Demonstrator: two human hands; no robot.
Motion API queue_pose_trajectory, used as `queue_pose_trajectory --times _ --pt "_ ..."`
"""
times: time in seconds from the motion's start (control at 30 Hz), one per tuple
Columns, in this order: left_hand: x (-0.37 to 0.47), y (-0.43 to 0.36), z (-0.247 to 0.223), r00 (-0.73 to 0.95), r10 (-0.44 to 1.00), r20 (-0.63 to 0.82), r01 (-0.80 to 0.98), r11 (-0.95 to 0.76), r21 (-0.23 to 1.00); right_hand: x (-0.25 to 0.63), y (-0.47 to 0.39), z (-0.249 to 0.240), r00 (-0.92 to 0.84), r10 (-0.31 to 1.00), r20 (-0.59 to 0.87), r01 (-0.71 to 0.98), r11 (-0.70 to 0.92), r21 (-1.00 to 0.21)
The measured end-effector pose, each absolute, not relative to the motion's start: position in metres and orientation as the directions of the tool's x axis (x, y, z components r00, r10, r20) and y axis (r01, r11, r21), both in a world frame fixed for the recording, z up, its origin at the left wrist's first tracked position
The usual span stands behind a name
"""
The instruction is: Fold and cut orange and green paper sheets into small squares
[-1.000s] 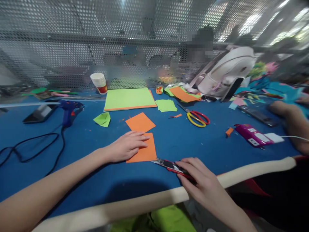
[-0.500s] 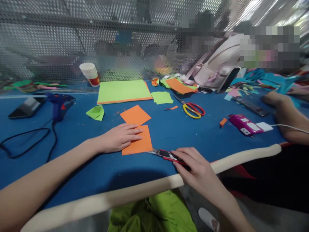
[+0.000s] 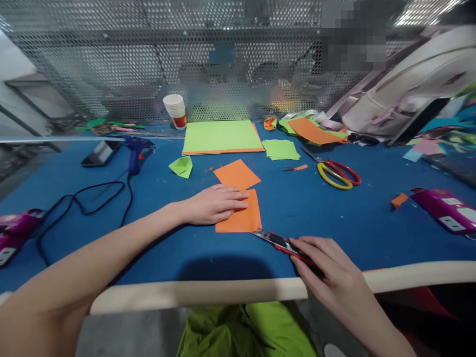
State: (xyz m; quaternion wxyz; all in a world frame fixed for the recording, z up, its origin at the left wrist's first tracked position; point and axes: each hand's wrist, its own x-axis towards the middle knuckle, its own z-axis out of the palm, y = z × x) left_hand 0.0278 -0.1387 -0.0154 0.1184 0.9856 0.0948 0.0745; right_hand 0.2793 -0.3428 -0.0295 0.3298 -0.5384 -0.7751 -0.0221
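Note:
My left hand [image 3: 219, 203] lies flat, fingers stretched out, on an orange paper square [image 3: 243, 218]. Its palm covers the square's upper left part. In my right hand [image 3: 330, 263] is a utility knife [image 3: 282, 243] with a red and black body, gripped between thumb and fingers. The blade tip touches the paper's lower right corner. Just beyond the left hand a second orange paper square [image 3: 238, 173] lies turned like a diamond, meeting the first one's top edge. To its left sits a folded green paper piece [image 3: 181, 167].
Behind are green sheets [image 3: 219, 137], small green squares [image 3: 281, 149], paper cups [image 3: 175, 110] and scissors [image 3: 336, 173]. A blue glue gun [image 3: 137, 151] with a cord stands left, near a phone [image 3: 100, 153]. Purple power strips [image 3: 446, 210] lie at both sides. A padded rail [image 3: 186, 295] edges the table.
The view has swung to the right and levelled, so the things on the table appear shifted. Both hands keep their places on the paper and the knife.

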Motion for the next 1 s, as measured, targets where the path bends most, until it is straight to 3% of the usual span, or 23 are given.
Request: queue_pose_trajectory --times 0.1,0.2,0.27,0.37,0.63,0.73,0.83,0.9,1.0 --pt "0.021 -0.127 0.006 0.832 0.422 0.361 0.329 -0.898 0.292 0.280 -0.342 -0.032 -0.207 0.808 0.551 0.840 0.436 -0.324" --pt "-0.001 -0.102 0.030 0.523 0.702 0.484 0.650 -0.696 0.306 0.280 -0.341 -0.035 -0.192 0.797 0.572 0.834 0.440 -0.333" --pt "-0.021 -0.084 0.036 0.343 0.841 0.419 0.800 -0.495 0.339 0.280 -0.340 -0.036 -0.184 0.790 0.586 0.835 0.440 -0.331" --pt "-0.045 -0.064 0.028 0.149 0.968 0.204 0.833 -0.234 0.501 0.280 -0.339 -0.037 -0.183 0.769 0.612 0.841 0.445 -0.308" --pt "-0.033 -0.066 0.009 0.097 0.975 0.199 0.666 -0.212 0.715 0.280 -0.338 -0.041 -0.185 0.746 0.640 0.858 0.441 -0.265" --pt "-0.023 -0.072 0.009 0.096 0.974 0.206 0.643 -0.218 0.734 0.280 -0.338 -0.042 -0.193 0.740 0.644 0.852 0.452 -0.264" --pt "-0.020 -0.076 0.010 0.075 0.967 0.243 0.678 -0.228 0.699 0.281 -0.338 -0.042 -0.182 0.743 0.644 0.848 0.450 -0.280" --pt "-0.019 -0.081 0.013 0.075 0.933 0.351 0.709 -0.297 0.640 0.281 -0.338 -0.042 -0.172 0.746 0.643 0.849 0.443 -0.287" --pt "-0.011 -0.097 0.020 0.348 0.745 0.569 0.697 -0.611 0.375 0.280 -0.339 -0.042 -0.164 0.743 0.649 0.854 0.436 -0.283"
